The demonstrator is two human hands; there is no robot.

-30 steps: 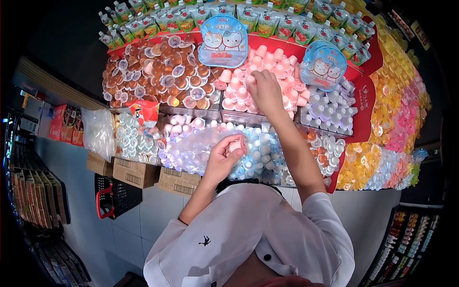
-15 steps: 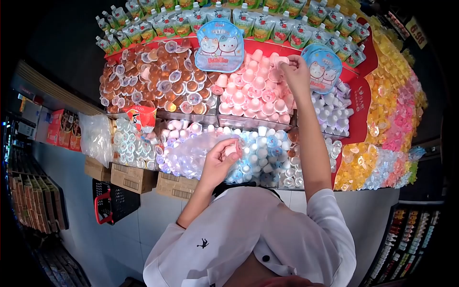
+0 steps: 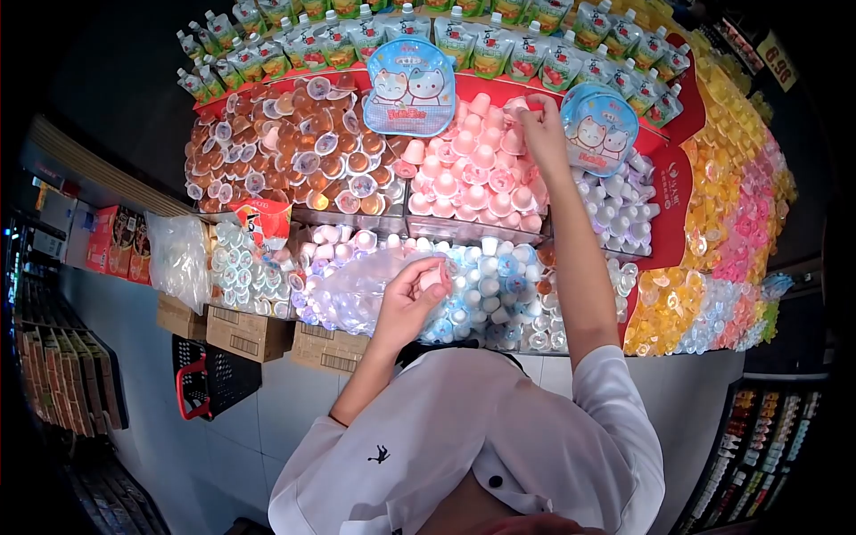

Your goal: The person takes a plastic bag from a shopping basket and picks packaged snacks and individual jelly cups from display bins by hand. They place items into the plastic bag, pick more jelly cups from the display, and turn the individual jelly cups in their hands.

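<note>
In my left hand point(image 3: 407, 299), closed fingers hold a pale pink jelly cup point(image 3: 432, 278) above the front row of cups. Beside that hand, a clear plastic bag point(image 3: 352, 290) lies over white and purple cups. My right hand point(image 3: 546, 134) reaches to the back of the heap of pink jelly cups point(image 3: 477, 169). Its fingertips are pinched at the side of another pink jelly cup point(image 3: 514, 105) on top of the heap. Blue cat-printed bags point(image 3: 599, 129) stand just right of this hand, and a similar cat bag point(image 3: 410, 86) stands left of the pink heap.
Brown jelly cups point(image 3: 285, 147) fill the left bin, and white-purple cups point(image 3: 620, 201) the right one. Spouted pouches point(image 3: 490, 52) line the back. Yellow packs point(image 3: 713, 178) slope down at right. Cardboard boxes point(image 3: 245, 332) and a black basket point(image 3: 227, 379) are below left.
My right hand has shifted slightly up and left with the pink cup, which now sits at the top of the heap. The left hand has stayed in place with its cup.
</note>
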